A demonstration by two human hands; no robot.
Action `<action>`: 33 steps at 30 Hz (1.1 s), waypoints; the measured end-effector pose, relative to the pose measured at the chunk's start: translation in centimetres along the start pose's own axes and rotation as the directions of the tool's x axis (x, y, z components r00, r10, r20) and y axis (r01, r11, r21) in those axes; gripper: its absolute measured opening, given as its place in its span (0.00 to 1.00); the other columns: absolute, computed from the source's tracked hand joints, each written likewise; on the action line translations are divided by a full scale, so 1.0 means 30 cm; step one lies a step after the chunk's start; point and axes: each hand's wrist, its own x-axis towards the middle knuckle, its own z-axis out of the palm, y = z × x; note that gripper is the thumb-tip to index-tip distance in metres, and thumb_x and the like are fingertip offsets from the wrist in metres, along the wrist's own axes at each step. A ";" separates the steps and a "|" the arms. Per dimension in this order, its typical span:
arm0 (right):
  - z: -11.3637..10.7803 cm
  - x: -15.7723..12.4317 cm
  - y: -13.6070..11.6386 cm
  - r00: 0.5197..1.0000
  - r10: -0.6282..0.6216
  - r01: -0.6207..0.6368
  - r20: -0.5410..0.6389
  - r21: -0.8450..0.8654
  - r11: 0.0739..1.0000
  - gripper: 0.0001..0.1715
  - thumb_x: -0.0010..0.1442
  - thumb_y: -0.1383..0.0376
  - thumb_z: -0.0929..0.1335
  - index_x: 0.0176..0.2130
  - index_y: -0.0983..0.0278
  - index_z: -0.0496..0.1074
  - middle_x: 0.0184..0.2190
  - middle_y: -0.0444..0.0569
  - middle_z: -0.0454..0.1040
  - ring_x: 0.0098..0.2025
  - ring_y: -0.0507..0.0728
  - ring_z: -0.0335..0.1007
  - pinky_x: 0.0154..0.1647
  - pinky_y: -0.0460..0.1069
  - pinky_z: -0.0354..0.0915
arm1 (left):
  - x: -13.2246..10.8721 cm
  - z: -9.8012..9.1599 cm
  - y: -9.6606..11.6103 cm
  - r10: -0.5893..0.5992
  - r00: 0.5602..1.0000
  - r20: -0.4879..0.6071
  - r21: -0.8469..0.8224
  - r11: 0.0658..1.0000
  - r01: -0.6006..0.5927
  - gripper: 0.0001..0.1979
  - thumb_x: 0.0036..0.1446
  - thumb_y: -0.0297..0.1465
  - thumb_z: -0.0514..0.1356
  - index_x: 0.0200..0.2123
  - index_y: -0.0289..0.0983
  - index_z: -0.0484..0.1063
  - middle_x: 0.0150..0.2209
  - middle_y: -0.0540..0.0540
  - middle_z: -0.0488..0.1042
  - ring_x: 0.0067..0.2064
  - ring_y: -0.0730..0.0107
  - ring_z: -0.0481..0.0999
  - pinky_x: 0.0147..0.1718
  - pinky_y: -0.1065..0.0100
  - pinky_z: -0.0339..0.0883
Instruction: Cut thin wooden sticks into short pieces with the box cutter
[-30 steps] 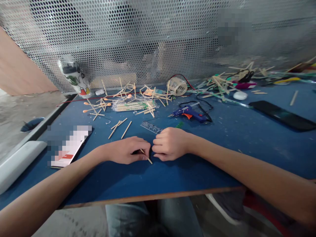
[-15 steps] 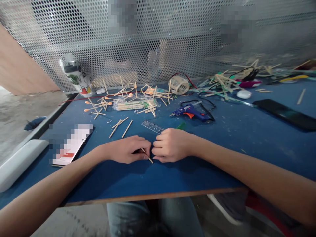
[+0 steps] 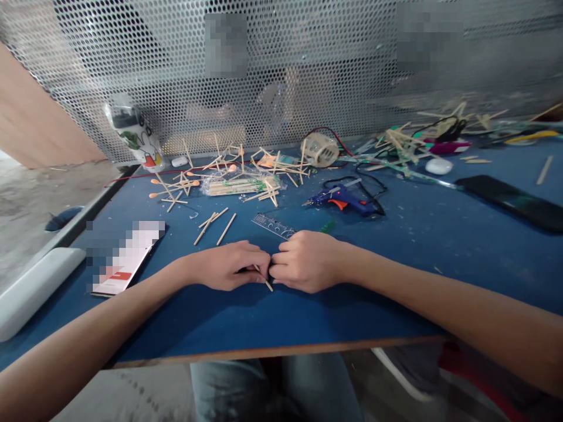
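My left hand [image 3: 233, 266] is curled nearly closed, pinching a thin wooden stick [image 3: 269, 286] between thumb and fingers, its near end poking out toward me above the blue desk [image 3: 211, 328]. My right hand [image 3: 305, 262] is bent into a loose fist just beside it; I cannot tell whether it grips anything. Three loose sticks [image 3: 226, 229] lie just beyond my left hand, with a clear ruler [image 3: 270, 224] and a blue glue gun [image 3: 349, 202] beyond my right.

Bare fingers [image 3: 281, 271], bare forearms [image 3: 417, 289] — and greyish-blue denim jeans [image 3: 229, 387].
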 end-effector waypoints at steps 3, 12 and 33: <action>0.003 0.002 -0.016 1.000 -0.013 0.013 -0.003 -0.020 1.000 0.10 0.73 0.62 0.63 0.40 0.59 0.73 0.33 0.43 0.79 0.28 0.55 0.71 0.26 0.53 0.42 | 0.004 -0.001 -0.004 -0.021 1.000 0.009 -0.010 1.000 0.021 0.08 0.72 0.23 0.55 0.38 0.37 0.70 0.39 0.46 0.79 0.41 0.68 0.75 0.49 0.65 0.61; 0.010 -0.005 -0.004 0.999 -0.024 0.023 -0.034 -0.029 0.999 0.19 0.78 0.59 0.58 0.42 0.60 0.73 0.32 0.44 0.77 0.29 0.54 0.69 0.27 0.52 0.44 | 0.004 0.002 -0.004 -0.014 1.000 -0.020 -0.005 1.000 0.013 0.09 0.74 0.27 0.55 0.39 0.38 0.72 0.39 0.45 0.79 0.42 0.67 0.76 0.47 0.65 0.64; 0.021 -0.021 0.026 0.997 -0.031 0.031 -0.077 -0.005 1.000 0.21 0.78 0.57 0.58 0.38 0.59 0.73 0.31 0.43 0.77 0.29 0.55 0.68 0.29 0.53 0.46 | 0.002 -0.001 0.013 -0.031 1.000 -0.001 0.021 0.999 0.031 0.08 0.73 0.25 0.55 0.40 0.38 0.73 0.39 0.46 0.78 0.42 0.65 0.74 0.50 0.65 0.62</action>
